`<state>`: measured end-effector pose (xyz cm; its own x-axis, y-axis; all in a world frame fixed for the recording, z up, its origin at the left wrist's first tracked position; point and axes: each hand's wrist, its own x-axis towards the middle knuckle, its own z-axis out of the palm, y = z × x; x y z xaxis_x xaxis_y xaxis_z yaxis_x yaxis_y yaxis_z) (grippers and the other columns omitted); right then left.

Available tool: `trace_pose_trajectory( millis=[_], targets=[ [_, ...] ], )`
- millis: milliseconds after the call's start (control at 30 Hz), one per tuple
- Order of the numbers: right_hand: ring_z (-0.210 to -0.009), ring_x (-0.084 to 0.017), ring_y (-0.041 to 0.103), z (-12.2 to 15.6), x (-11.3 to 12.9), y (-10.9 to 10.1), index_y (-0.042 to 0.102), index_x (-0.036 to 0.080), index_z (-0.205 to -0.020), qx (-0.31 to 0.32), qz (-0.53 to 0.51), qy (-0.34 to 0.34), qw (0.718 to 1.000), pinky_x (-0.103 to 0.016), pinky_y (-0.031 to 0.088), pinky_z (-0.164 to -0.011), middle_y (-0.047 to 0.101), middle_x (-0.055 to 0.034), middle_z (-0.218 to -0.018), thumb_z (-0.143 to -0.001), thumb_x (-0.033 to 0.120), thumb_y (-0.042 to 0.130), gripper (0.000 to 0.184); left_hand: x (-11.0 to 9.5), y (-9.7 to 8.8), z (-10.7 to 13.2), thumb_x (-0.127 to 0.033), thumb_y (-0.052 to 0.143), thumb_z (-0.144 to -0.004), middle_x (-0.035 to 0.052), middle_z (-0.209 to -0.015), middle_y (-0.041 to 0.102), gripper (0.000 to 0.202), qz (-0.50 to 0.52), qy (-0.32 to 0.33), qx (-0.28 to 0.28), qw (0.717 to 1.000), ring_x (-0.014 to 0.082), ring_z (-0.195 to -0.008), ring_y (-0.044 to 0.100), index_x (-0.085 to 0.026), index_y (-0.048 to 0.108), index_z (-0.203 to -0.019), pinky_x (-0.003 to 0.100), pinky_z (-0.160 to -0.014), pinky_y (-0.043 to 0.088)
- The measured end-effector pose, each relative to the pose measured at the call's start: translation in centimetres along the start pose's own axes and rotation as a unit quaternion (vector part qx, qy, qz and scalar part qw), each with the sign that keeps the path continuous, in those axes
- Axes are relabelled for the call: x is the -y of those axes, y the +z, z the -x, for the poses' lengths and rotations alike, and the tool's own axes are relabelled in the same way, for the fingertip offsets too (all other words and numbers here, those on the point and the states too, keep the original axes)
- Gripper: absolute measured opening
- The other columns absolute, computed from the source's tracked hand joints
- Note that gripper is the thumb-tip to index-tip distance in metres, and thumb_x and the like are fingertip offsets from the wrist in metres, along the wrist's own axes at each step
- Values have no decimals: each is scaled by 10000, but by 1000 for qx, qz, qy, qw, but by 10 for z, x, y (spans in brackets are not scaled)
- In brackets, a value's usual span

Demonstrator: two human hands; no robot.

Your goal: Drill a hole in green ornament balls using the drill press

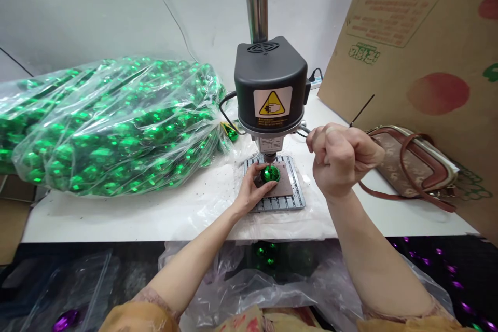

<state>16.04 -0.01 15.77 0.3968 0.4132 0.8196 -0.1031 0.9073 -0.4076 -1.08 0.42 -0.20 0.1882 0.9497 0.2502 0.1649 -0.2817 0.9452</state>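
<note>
My left hand (254, 187) has its thumb and fingers closed round a shiny green faceted ball (270, 173). The ball sits on a brown board (286, 187) over the slotted grey base plate (299, 202), right beneath the chuck (270, 156) of a black bench drill press (270, 72). A bit seems to reach the ball's top, but I cannot tell whether it is in it. To the right of the machine, my right hand (340, 158) is wrapped in a fist round the feed lever. Its thin dark rod (361, 110) sticks out past the knuckles.
A big clear bag of green balls (116, 129) lies on the left of the white table (116, 223). At right stand a brown handbag (412, 161) and a tall cardboard box (397, 57). Plastic sheeting (307, 285) with green balls hangs below the table edge.
</note>
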Motion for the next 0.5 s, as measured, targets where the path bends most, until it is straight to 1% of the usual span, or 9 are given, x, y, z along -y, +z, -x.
trace_pose_trajectory(
  millis=[100, 200, 300, 500],
  targets=[
    [-404, -44, 268, 4, -2, -2, 230, 180, -535, -3, 12, -11, 1000, -267, 257, -435, 252, 60, -448, -883, 260, 640, 545, 0, 0, 0, -430, 837, -794, 108, -1302, 650, 498, -4, 3, 2, 1000, 327, -1458, 447, -229, 635, -1203, 465, -1244, 285],
    [-401, -33, 261, 8, -5, -5, 222, 175, -528, -1, 29, -27, 999, -262, 243, -437, 250, 61, -450, -874, 245, 642, 549, 1, -1, 0, -444, 837, -793, 113, -1333, 631, 509, -7, 0, 2, 1000, 338, -1458, 444, -229, 634, -1207, 469, -1225, 313],
    [-404, -25, 266, 11, -8, -7, 225, 171, -545, 13, 21, -51, 998, -255, 236, -448, 259, 63, -463, -872, 198, 627, 519, 3, -1, 0, -457, 835, -795, 113, -1339, 626, 520, -9, 0, 6, 1000, 344, -1444, 459, -232, 629, -1216, 478, -1213, 327],
    [-410, -27, 277, 13, -13, -11, 245, 178, -574, 35, 7, -92, 995, -249, 285, -450, 284, 71, -483, -866, 126, 585, 450, 6, 0, 0, -471, 838, -790, 109, -1326, 628, 523, -14, 8, -1, 1000, 342, -1419, 483, -238, 635, -1212, 471, -1191, 346]
  ],
)
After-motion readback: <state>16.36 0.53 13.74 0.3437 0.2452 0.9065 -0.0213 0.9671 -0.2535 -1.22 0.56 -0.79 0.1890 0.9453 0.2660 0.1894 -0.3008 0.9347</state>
